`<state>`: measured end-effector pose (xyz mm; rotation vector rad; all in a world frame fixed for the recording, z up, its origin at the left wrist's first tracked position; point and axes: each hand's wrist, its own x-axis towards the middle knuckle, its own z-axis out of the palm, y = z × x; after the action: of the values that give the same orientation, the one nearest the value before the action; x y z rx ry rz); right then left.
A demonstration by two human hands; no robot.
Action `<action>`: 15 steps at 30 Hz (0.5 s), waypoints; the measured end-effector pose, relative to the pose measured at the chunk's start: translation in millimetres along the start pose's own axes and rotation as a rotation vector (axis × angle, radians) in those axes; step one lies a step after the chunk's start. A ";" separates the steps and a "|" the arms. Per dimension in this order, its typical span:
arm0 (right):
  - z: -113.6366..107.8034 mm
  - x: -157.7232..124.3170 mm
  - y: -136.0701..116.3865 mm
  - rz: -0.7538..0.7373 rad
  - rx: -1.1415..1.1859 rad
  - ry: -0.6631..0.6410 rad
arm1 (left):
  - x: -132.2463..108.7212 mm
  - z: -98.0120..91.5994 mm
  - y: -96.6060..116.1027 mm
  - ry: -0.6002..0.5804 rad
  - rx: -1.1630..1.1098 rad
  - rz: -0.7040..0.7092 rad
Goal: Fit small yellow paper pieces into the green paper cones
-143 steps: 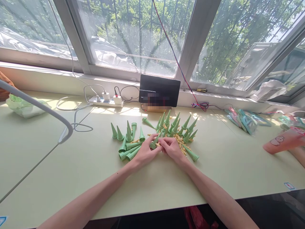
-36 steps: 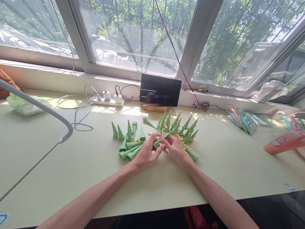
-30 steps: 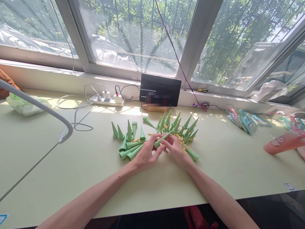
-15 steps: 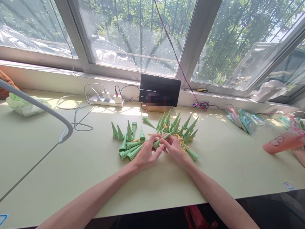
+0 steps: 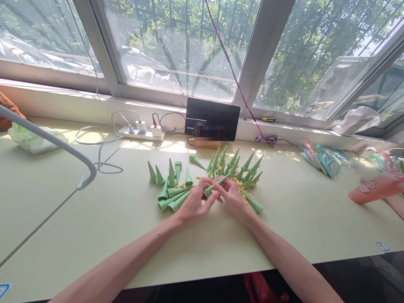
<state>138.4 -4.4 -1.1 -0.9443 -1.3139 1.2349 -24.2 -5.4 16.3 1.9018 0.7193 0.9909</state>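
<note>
In the head view, the green cone (image 5: 208, 191) is held up between the two hands, just over the near edge of the pile on the tabletop (image 5: 202, 248), with its long side on a slant, its thin tip up and to the right, and its fat, ribbed end low on the left. The left hand (image 5: 196, 203) has its fingers bent and closed around the fat end, thumb underneath. The right hand (image 5: 232, 197) has its fingers pinched on the cone's middle, close to the left fingers.
</note>
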 end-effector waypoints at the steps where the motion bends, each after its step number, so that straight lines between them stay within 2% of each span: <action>1: 0.0 0.2 0.5 0.002 0.003 -0.002 | 0.0 0.1 0.6 0.007 -0.005 -0.003; 15: -3.1 1.1 1.1 0.009 -0.004 -0.003 | -0.6 -0.8 -2.6 -0.035 0.015 0.034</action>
<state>141.2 -2.7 -2.3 -0.9531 -1.3157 1.2415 -25.5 -4.3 14.0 1.9448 0.6782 0.9736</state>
